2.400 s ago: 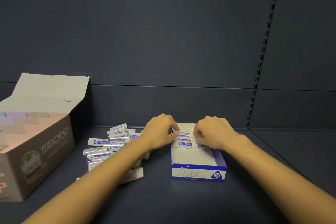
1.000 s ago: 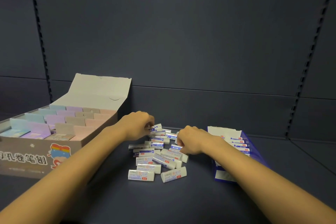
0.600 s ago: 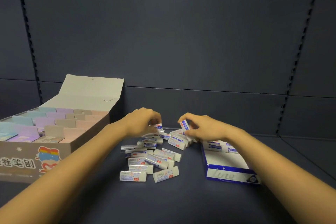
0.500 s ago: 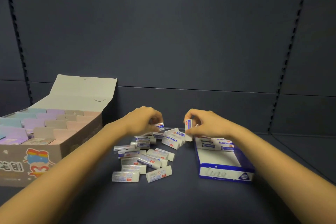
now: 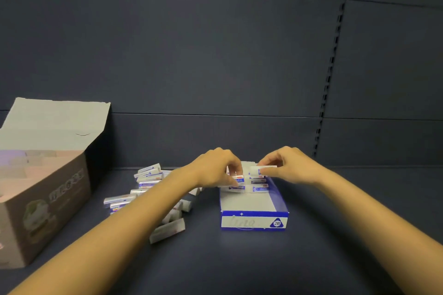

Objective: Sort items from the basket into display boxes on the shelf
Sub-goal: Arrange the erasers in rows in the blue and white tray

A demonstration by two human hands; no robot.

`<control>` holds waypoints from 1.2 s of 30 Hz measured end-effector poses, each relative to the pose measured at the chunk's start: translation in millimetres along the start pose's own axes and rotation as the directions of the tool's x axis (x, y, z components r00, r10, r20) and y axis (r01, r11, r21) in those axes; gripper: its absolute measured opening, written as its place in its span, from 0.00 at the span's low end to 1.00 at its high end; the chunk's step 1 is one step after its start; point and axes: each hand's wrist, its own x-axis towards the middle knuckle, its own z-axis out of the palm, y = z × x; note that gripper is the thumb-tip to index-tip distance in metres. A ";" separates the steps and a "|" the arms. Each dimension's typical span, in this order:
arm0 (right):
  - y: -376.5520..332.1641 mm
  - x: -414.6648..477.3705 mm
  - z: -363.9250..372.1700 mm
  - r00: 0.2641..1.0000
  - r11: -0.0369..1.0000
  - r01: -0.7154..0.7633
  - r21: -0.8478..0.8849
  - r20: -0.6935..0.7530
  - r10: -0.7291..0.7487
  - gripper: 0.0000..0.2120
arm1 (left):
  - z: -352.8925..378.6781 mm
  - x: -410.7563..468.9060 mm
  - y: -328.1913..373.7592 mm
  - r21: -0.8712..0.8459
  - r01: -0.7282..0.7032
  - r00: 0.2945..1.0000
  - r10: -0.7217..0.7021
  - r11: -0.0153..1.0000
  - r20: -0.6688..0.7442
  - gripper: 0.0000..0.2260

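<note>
— Where to find the display box point(image 5: 254, 221)?

— Centre of the frame, a little to the right, flat on the dark shelf point(image 5: 215, 266). Blue walls, white floor, "2B" printed on the near wall.

— Filled?

— Only at the far end: two short rows of erasers point(image 5: 260, 189) lying side by side, with white floor showing in the near half.

— And the left hand point(image 5: 213, 171)?

— Over the far left corner of the box. Fingers curled down, pinching a red-marked eraser point(image 5: 237, 177). Touching the row beneath or just above it, hard to tell which.

— Right hand point(image 5: 291, 167)?

— Over the far right corner. Thumb and forefinger pinching a blue-labelled eraser point(image 5: 260, 170) by its right end, held level just above the rows. Other fingers loosely curled behind.

— Anything left to sort?

— A loose heap of erasers point(image 5: 147, 178) on the shelf just left of the box, partly hidden behind the left forearm. Also a stray eraser point(image 5: 167, 230) lying nearest the camera, at the lower edge of the heap.

— Far left of the frame?

— An open cardboard carton point(image 5: 48, 199), lid flap standing up, pastel packs inside, too blurred to read.
</note>
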 end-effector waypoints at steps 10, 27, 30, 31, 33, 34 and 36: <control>17.8 -1.6 7.1 0.998 0.998 0.056 -0.011 0.004 -0.056 0.13 | 29.3 19.2 6.5 0.094 0.071 0.997 -0.073 0.993 0.019 0.09; 14.5 4.7 26.9 0.989 0.944 0.138 -0.299 0.085 -0.118 0.14 | 29.6 15.5 0.0 0.100 0.096 0.994 -0.101 0.990 0.040 0.12; 12.7 7.2 30.2 0.989 0.927 0.139 -0.348 0.087 -0.116 0.13 | 29.8 16.1 -1.1 0.092 0.092 0.994 -0.097 0.991 0.054 0.12; 11.9 8.0 31.4 0.990 0.922 0.139 -0.363 0.085 -0.115 0.12 | 30.0 16.4 -1.3 0.094 0.091 0.994 -0.097 0.991 0.054 0.12; 10.2 9.7 32.6 0.990 0.905 0.137 -0.403 0.075 -0.117 0.11 | 30.3 17.6 -1.5 0.108 0.089 0.994 -0.095 0.990 0.050 0.12; 9.2 10.9 33.3 0.991 0.895 0.137 -0.425 0.069 -0.118 0.11 | 30.6 17.6 -1.8 0.114 0.087 0.995 -0.093 0.990 0.047 0.12; 8.1 11.7 32.5 0.991 0.878 0.132 -0.460 0.062 -0.117 0.11 | 30.0 17.5 -0.8 0.133 0.076 0.996 -0.082 0.988 0.037 0.11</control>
